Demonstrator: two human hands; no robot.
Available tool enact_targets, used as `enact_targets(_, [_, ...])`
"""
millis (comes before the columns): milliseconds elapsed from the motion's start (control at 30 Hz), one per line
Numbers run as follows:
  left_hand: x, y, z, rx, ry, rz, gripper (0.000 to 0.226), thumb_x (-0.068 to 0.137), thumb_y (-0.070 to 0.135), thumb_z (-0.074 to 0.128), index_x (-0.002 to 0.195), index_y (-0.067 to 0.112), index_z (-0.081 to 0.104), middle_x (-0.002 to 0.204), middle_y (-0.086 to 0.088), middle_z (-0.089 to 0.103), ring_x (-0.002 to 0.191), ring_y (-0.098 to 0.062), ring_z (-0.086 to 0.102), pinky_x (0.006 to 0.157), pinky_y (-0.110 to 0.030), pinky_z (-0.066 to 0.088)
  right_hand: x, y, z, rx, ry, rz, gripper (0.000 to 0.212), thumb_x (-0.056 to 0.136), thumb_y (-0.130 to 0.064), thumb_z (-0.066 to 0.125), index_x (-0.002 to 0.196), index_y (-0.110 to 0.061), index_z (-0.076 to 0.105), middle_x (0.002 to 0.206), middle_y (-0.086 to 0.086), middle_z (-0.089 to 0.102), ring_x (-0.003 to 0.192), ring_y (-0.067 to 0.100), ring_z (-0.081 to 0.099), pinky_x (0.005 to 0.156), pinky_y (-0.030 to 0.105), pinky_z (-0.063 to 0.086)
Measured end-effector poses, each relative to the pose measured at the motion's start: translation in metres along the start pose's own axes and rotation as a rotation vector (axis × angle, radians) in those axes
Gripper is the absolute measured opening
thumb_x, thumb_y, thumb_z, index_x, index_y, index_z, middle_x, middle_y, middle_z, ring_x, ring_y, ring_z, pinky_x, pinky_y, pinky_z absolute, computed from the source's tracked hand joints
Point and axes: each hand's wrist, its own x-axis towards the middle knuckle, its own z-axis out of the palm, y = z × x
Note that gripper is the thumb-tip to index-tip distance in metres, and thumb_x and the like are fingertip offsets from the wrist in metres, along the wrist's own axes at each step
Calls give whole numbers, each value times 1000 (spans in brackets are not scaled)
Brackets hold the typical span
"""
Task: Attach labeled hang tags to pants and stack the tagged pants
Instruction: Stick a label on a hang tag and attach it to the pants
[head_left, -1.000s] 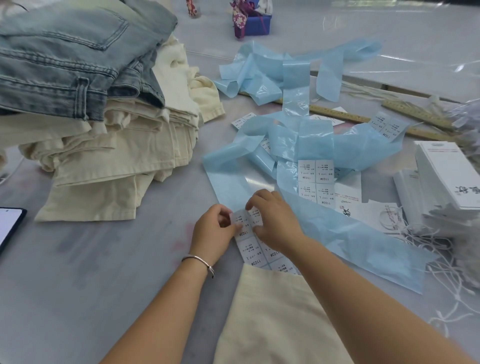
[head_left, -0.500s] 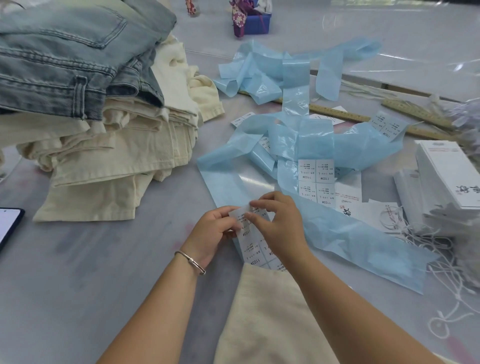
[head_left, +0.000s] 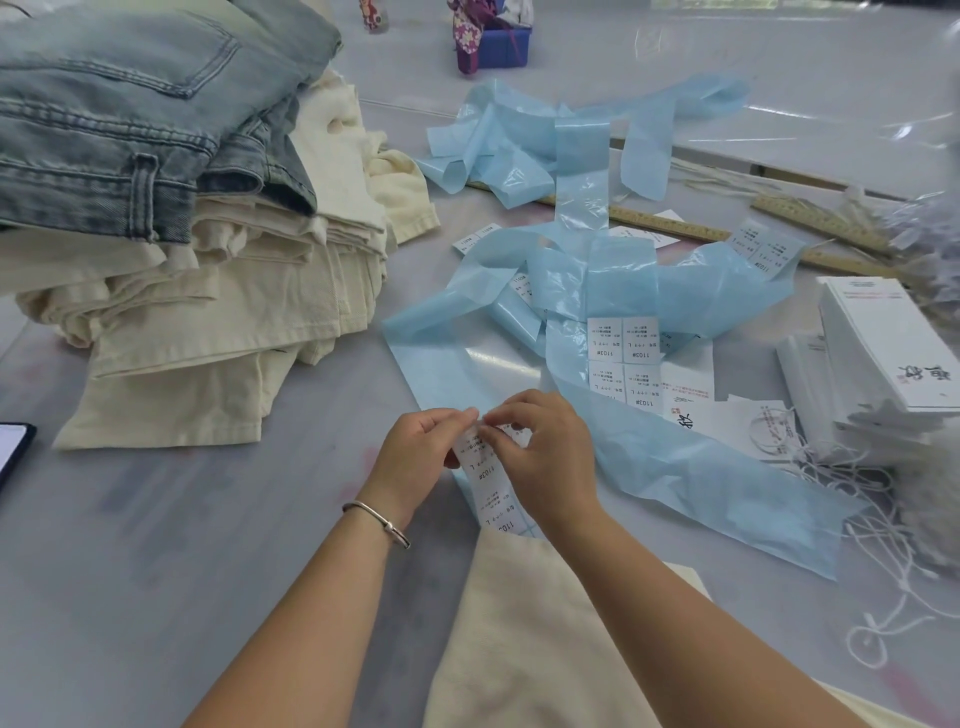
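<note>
desk (head_left: 171, 545): grey, carrying everything; tall pants stack (head_left: 171, 218) off at 10 o'clock, denim on top, cream below.
cream pants (head_left: 535, 639): flat at 6 o'clock under both forearms, untagged so far by the look of it.
blue backing strips (head_left: 597, 291): spent liner heaped from centre up to 1 o'clock.
hang tags (head_left: 883, 343): white pile at 3 o'clock, strings trailing beside.
label strip (head_left: 488, 483): dead centre, top end lifted off the desk, more raised than half a second back.
left hand (head_left: 421, 457): fingertip grip pinching the strip's top edge.
right hand (head_left: 545, 457): grip nipping a label corner, fingers curled tighter than before.
tip: peel slow from the corner, keep liner taut, avoid creasing the sticker.
</note>
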Motion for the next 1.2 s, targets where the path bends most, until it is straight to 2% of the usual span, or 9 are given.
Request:
enact_targets(200, [12,6,0,154,18,-57,28,81,16,66,54,18,62,57,3,52,61,-13,49,62,-29,43,-8,1,1,-85,-7,-194,7,73,-8,79,71,-13,74,75,0,66,73,26,56,54,40,48])
enact_targets(300, [19,9,-4,255,39,-64,25,67,23,62,48,19,46,55,1,35,60,-17,33,58,-28,30,-11,1,-4,-55,-73,-209,8,73,-8,80,71,-15,76,80,0,65,78,25,56,59,41,48])
enact_targets(500, [45,-1,-14,459,57,-84,19,84,13,62,66,7,62,63,-2,52,60,-16,46,64,-28,37,-19,-1,-39,429,-222,116,14,69,-9,82,68,-22,75,90,-3,66,89,8,59,68,14,40])
enact_targets(600, [47,-2,-13,666,114,-2,18,88,15,62,78,1,66,73,-2,58,73,-20,52,66,-28,36,-27,4,-74,912,-178,380,15,60,-10,82,71,-16,74,89,5,71,81,10,64,69,19,46])
enact_targets(733, [21,14,-1,937,239,268,18,87,30,68,99,17,68,103,1,58,105,-22,51,85,-30,40,-44,18,-115,1092,-171,622,23,62,-23,74,84,-17,76,90,5,72,81,13,64,69,25,44])
enact_targets(833, [-21,36,21,716,138,352,21,82,41,71,95,24,70,103,9,60,101,-8,53,80,-21,42,-65,27,-140,1205,-139,707,20,70,-23,66,87,-19,77,96,5,72,83,14,66,71,27,44])
enact_targets(933, [-79,49,63,264,-151,144,33,66,55,70,86,28,73,87,13,70,82,8,60,67,-7,45,-87,33,-162,1358,-127,757,26,77,-25,57,94,-19,77,105,4,72,88,14,67,74,28,45])
enact_targets(1000, [-108,45,96,79,-238,-1,42,60,54,70,90,24,74,88,12,74,83,4,63,70,-14,49,-102,35,-174,1435,-116,766,31,79,-26,54,98,-18,77,109,4,72,91,15,67,75,28,45])
enact_targets(1200, [-151,39,178,-238,-76,-55,9,82,17,73,79,24,77,82,9,72,76,-1,59,66,-15,45,-143,37,-208,1464,-130,696,47,75,-29,59,118,-14,68,127,5,64,107,17,63,86,32,44])
